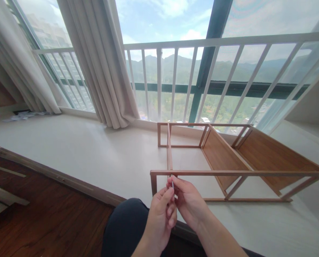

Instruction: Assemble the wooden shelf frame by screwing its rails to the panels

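Note:
A wooden shelf frame lies on its side on a pale raised platform, its two shelf boards slanting toward the window. Both hands meet at the frame's near top rail, close to its left post. My left hand and my right hand pinch a thin metal tool between their fingertips. The tool's tip points up at the underside of the rail where a thin crosspiece joins it. My dark-clothed knee sits just below the hands.
Beige curtains hang at the left of a large window with a white railing. Dark wood flooring lies below the platform edge at the left. Papers lie on the far left of the platform. A white ledge stands at right.

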`<move>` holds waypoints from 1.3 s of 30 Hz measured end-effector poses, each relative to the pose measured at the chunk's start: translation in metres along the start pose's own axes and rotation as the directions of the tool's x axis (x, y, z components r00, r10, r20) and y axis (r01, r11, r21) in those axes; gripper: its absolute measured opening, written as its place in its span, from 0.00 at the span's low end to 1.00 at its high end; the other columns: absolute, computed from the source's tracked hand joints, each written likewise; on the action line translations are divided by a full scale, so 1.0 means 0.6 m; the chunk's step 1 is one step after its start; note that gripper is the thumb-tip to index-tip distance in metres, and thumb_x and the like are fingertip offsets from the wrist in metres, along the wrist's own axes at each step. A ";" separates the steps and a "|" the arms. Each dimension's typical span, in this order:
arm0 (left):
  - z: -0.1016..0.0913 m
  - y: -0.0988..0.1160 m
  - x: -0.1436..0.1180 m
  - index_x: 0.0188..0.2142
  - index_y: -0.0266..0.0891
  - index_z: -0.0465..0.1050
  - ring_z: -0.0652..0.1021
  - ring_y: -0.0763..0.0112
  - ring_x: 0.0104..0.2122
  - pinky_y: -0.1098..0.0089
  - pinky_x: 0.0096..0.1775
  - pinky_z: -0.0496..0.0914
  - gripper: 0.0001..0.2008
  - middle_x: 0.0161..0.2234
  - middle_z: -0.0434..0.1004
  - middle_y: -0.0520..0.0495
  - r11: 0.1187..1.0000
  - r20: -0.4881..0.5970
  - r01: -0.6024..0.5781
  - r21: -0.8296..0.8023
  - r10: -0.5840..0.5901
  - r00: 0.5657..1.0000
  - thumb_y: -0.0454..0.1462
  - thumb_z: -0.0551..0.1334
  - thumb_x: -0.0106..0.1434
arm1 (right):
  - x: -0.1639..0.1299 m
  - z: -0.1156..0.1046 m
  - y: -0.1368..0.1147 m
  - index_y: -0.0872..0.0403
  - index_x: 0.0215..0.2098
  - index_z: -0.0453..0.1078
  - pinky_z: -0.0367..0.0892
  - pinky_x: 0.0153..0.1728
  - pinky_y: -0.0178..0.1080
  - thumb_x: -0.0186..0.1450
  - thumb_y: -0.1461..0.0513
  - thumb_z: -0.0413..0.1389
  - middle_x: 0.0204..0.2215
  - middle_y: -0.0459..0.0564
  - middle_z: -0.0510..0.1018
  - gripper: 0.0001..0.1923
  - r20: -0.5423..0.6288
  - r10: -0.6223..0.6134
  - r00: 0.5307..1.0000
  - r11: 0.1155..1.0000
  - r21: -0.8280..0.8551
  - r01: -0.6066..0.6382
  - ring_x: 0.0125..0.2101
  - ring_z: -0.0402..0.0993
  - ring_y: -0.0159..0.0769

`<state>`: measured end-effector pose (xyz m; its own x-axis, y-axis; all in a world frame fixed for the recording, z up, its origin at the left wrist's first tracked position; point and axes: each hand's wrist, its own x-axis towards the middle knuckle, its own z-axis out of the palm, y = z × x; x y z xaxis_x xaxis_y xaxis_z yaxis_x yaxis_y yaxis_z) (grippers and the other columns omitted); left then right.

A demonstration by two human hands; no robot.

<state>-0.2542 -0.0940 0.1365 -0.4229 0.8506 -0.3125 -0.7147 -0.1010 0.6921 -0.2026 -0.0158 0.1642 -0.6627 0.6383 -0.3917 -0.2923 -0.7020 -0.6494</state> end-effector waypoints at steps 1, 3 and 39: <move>0.000 0.000 0.001 0.27 0.39 0.62 0.49 0.86 0.11 0.81 0.14 0.47 0.23 0.13 0.51 0.64 0.998 -0.018 -0.038 0.041 0.039 0.999 0.52 0.71 0.55 | -0.001 -0.001 -0.001 0.60 0.29 0.80 0.64 0.28 0.31 0.45 0.53 0.76 0.26 0.48 0.78 0.22 -0.005 -0.009 1.000 1.000 -0.014 0.009 0.27 0.70 0.29; 0.000 0.002 0.003 0.25 0.40 0.60 0.51 0.85 0.11 0.79 0.14 0.46 0.25 0.12 0.51 0.63 0.975 -0.052 -0.130 0.180 0.141 0.989 0.54 0.69 0.56 | -0.002 -0.002 0.000 0.59 0.30 0.79 0.64 0.28 0.32 0.46 0.51 0.75 0.26 0.47 0.77 0.22 -0.003 -0.035 0.999 0.997 -0.068 0.035 0.28 0.70 0.30; -0.023 0.010 0.003 0.25 0.37 0.73 0.70 0.76 0.23 0.75 0.29 0.62 0.22 0.22 0.71 0.51 0.412 0.066 -0.340 0.845 0.551 0.832 0.52 0.61 0.64 | 0.006 -0.002 0.002 0.59 0.25 0.74 0.63 0.24 0.31 0.44 0.49 0.75 0.23 0.46 0.75 0.24 -0.037 -0.070 0.997 0.982 -0.177 0.062 0.23 0.68 0.28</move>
<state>-0.2669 -0.1003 0.1311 -0.7087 0.6862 0.1639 0.3200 0.1056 0.9415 -0.2045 -0.0138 0.1609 -0.6147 0.6969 -0.3694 -0.2062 -0.5940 -0.7776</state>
